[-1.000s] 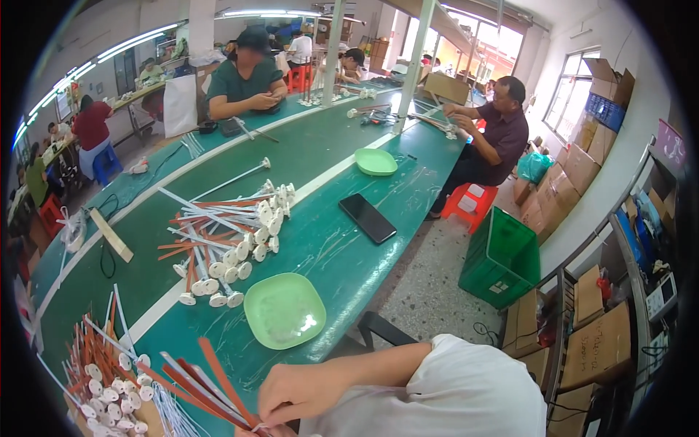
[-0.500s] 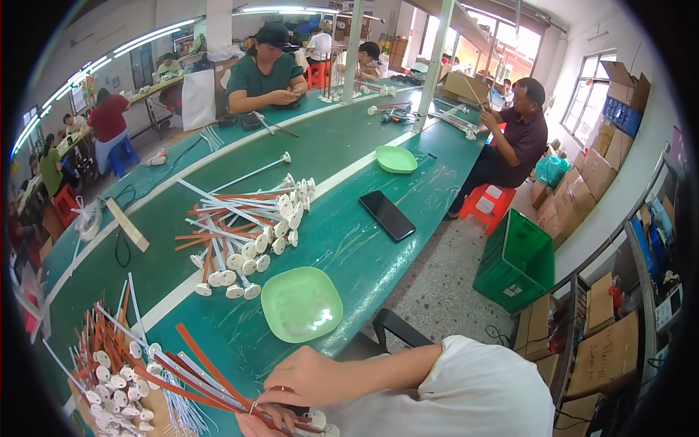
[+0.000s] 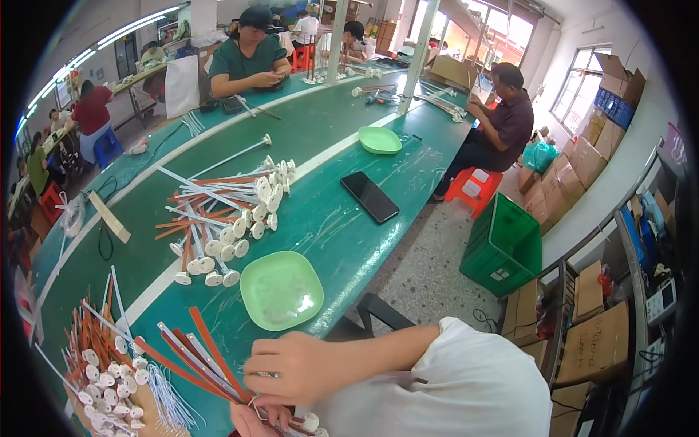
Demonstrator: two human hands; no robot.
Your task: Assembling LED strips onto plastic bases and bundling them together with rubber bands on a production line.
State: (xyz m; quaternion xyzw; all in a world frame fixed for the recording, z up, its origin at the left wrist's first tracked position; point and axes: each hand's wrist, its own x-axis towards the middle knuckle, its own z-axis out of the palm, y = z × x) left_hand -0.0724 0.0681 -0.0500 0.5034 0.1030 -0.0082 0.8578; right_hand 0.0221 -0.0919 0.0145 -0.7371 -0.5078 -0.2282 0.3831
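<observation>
At the lower edge my left hand (image 3: 251,421) is closed round a bundle of flat strips (image 3: 200,360), brown and white, which fan out up and to the left. White round end pieces (image 3: 311,422) show at the bundle's lower end. A thin white tie (image 3: 254,402) lies around the strips by my fingers. Just above, my right hand (image 3: 287,368) is bent over the bundle with its fingers curled in; what they pinch, if anything, is hidden. To the left lies a heap of similar strips with white discs (image 3: 109,386), beside a bunch of thin white ties (image 3: 171,397).
A pale green dish (image 3: 282,291), a black phone (image 3: 370,197) and another heap of disc-ended strips (image 3: 226,218) lie on the green table. Farther along is a second green dish (image 3: 379,140). A green crate (image 3: 502,244) stands on the floor; co-workers sit around the table.
My right hand has shifted slightly left and up over the bundle, its fingers curling in more. The left hand keeps its hold. The whole view has moved a little, so the table things sit farther left.
</observation>
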